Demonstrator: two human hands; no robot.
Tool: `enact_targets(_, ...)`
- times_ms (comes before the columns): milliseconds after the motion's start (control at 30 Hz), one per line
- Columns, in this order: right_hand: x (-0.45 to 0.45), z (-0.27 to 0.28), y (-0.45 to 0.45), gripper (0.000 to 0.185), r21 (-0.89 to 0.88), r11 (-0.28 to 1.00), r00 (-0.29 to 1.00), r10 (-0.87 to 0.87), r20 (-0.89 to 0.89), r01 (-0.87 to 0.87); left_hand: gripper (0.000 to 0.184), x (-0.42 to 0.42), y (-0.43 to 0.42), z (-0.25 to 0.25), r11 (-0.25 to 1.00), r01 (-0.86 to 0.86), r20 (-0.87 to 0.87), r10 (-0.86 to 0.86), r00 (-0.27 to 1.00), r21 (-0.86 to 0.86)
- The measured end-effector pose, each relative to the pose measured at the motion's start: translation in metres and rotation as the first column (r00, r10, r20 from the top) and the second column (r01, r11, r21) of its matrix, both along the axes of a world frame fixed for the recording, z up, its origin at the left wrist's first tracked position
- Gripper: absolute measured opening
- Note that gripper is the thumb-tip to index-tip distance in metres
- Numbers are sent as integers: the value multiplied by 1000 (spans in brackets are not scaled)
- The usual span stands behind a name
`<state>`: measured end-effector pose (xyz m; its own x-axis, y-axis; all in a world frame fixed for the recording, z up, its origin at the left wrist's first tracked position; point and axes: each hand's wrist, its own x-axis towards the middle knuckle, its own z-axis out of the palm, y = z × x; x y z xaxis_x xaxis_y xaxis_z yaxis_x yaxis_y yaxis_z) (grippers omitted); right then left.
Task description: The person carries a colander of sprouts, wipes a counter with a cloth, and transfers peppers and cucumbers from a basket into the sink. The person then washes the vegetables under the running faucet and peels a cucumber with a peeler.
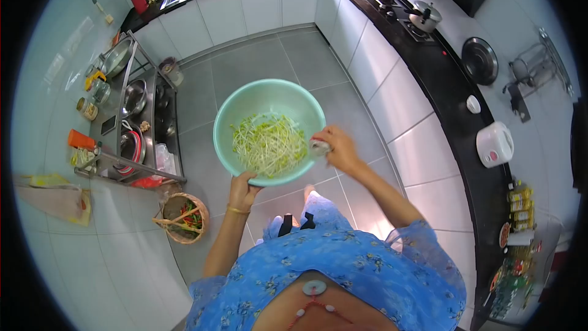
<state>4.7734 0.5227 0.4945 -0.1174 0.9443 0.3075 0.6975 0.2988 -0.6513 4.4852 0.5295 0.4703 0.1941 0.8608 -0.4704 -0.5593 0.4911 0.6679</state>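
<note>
In the head view, which I watch from far away, I see a green bowl (269, 90), and the sprouts (269, 145) lie inside it. My left hand (243, 191) is grasping the bowl at its near rim, slightly left of the middle. My right hand (337, 148) is at the bowl's right rim, the fingers closed around a small pale object (320, 146); it is blurred, so I cannot tell what it is. Left of the bowl stands a metal rack (108, 158); nearer, on the same side, a basket (184, 238).
</note>
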Motion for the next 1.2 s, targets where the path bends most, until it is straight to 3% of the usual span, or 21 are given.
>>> enact_targets(100, -49, 2, 66, 35, 118, 990, 996, -67, -65, 74, 33, 34, 95, -23, 991, -114, 122, 122, 985, -77)
enact_targets(167, -63, 10, 126, 39, 207, 976, 997, 72, 10, -73, 31, 55, 172, -32, 986, -151, 146, 160, 976, -70)
enact_targets(267, -41, 13, 235, 38, 166, 979, 993, 114, 16, -116, 28, 76, 257, -30, 975, -213, 173, 222, 960, -67)
enact_targets(400, 32, -1, 406, 33, 249, 962, 993, -120, 17, 112, 25, 85, 356, -7, 953, -293, 141, 301, 943, -75)
enact_targets(500, 44, 27, 510, 32, 164, 976, 989, -145, -3, 143, 26, 76, 432, -7, 952, -290, 179, 304, 936, -98)
enact_targets(533, 33, 27, 532, 32, 156, 979, 991, -130, -2, 129, 26, 73, 457, -7, 956, -272, 186, 288, 939, -107)
enact_targets(567, 13, 23, 546, 30, 249, 968, 1000, -10, -30, 17, 26, 72, 482, -10, 952, -285, 183, 303, 935, -114)
enact_targets(600, -6, 21, 564, 28, 357, 930, 994, 104, -42, -82, 23, 74, 515, -16, 919, -363, 171, 386, 907, -152)
enact_targets(633, -26, 18, 577, 28, 366, 927, 993, 109, -38, -88, 19, 74, 546, -19, 880, -437, 156, 466, 871, -188)
enact_targets(733, -79, 11, 628, 24, 240, 910, 938, 346, 4, -337, 10, 57, 626, -21, 899, -373, 141, 410, 901, -230)
enact_targets(800, -75, 17, 712, 22, 278, 917, 957, 290, 26, -286, 13, 39, 690, -48, 961, -277, -170, 276, 946, 21)
enact_targets(833, -70, 20, 749, 20, 281, 931, 972, 234, 33, -234, 14, 39, 723, -40, 896, -396, 169, 430, 887, -201)
enact_targets(900, -54, 16, 835, 23, 319, 939, 992, 117, 48, -126, 17, 35, 777, -9, 908, -378, 185, 409, 893, -182)
enact_targets(967, -46, 27, 906, 25, 104, 991, 993, -77, -89, 86, 19, 25, 838, 10, 919, -359, 201, 387, 900, -163)
enact_targets(1000, -55, 35, 929, 25, 102, 990, 992, -86, -90, 95, 18, 20, 868, 14, 936, -313, 223, 344, 912, -163)
enact_targets(1067, -78, 52, 959, 27, 334, 943, 1000, 8, -8, -5, 17, 12, 929, 6, 952, -258, 244, 293, 925, -163)
enact_targets(1200, -109, 61, 1019, 29, 305, 938, 986, 157, 50, -165, 13, 11, 1045, -12, 957, -208, 158, 241, 958, -201)
